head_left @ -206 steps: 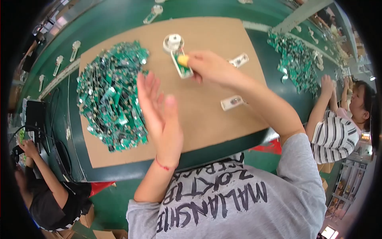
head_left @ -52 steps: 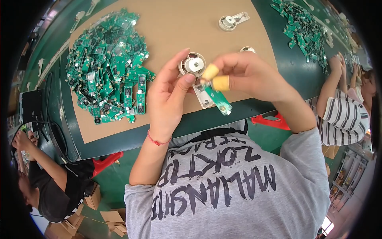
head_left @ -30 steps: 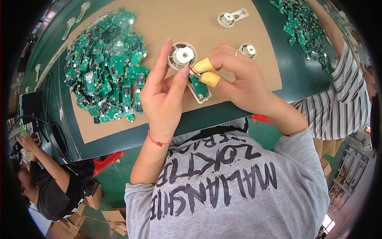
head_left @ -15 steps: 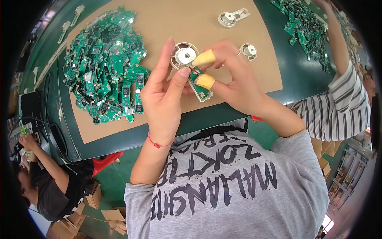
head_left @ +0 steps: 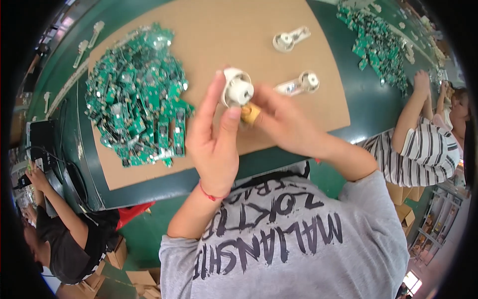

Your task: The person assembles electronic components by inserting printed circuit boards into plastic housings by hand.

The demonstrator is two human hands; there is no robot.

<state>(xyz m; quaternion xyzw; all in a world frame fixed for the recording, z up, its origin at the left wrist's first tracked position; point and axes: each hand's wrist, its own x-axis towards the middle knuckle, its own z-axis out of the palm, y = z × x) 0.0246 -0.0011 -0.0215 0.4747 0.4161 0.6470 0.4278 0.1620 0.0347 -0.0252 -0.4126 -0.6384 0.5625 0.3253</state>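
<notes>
Above the table, between my hands, is a white fan housing [head_left: 239,90], a round ring with a motor hub in its middle. It is tilted, so its handle and the green board seen in it earlier are hidden. My left hand [head_left: 213,137] is closed on the ring's left side, thumb in front and fingers upright behind. My right hand [head_left: 291,122] pinches the housing's lower part, a yellow finger cot [head_left: 251,114] on its thumb; its other fingers are partly hidden and blurred. Two similar fan housings, an upper one [head_left: 284,42] and a lower one [head_left: 309,80], lie to the right.
A big heap of green circuit boards [head_left: 137,94] covers the left of the cardboard sheet [head_left: 214,25]. Another board heap [head_left: 376,50] lies far right, near a co-worker in a striped shirt [head_left: 406,154]. At left are a co-worker's arm [head_left: 62,209] and a black device [head_left: 41,137] with cables.
The fan housing has tipped and come slightly nearer, taking its board out of sight. My right hand has closed in around its lower part. The right co-worker's arm has come back from the board heap.
</notes>
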